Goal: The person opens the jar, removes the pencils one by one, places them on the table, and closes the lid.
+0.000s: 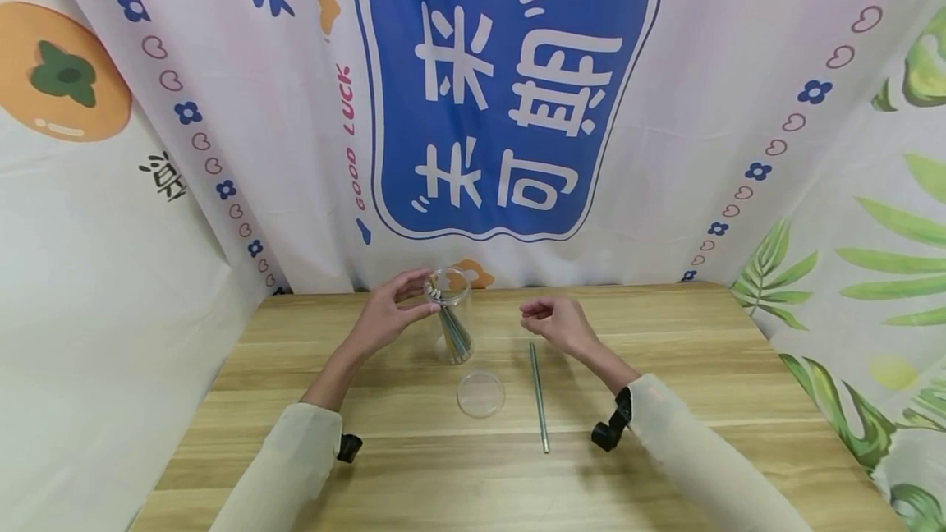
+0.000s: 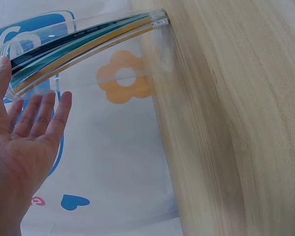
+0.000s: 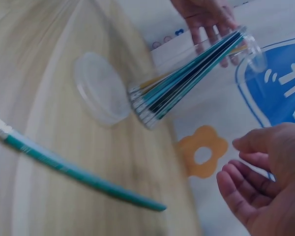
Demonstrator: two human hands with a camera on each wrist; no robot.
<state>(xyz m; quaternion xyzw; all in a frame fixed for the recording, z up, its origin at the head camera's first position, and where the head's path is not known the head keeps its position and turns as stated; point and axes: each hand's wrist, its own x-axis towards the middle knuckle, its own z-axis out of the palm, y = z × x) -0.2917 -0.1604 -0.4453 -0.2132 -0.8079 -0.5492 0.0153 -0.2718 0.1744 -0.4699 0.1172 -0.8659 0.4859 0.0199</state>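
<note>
A clear plastic jar (image 1: 466, 310) stands near the back edge of the table, holding several green, dark and yellow pencils (image 3: 182, 78). My left hand (image 1: 388, 314) grips the jar near its rim, thumb on one side and fingers on the other. In the left wrist view the left hand (image 2: 27, 128) shows its thumb on the jar mouth. To the right of the jar, my right hand (image 1: 560, 325) hovers with loosely bent fingers and nothing in them. Below it a green pencil (image 1: 539, 401) lies on the table. A clear round lid (image 1: 480, 394) lies in front of the jar.
The wood-grain table (image 1: 414, 474) ends at a printed cloth backdrop (image 1: 665, 212) just behind the jar. More printed cloth hangs along the left and right sides.
</note>
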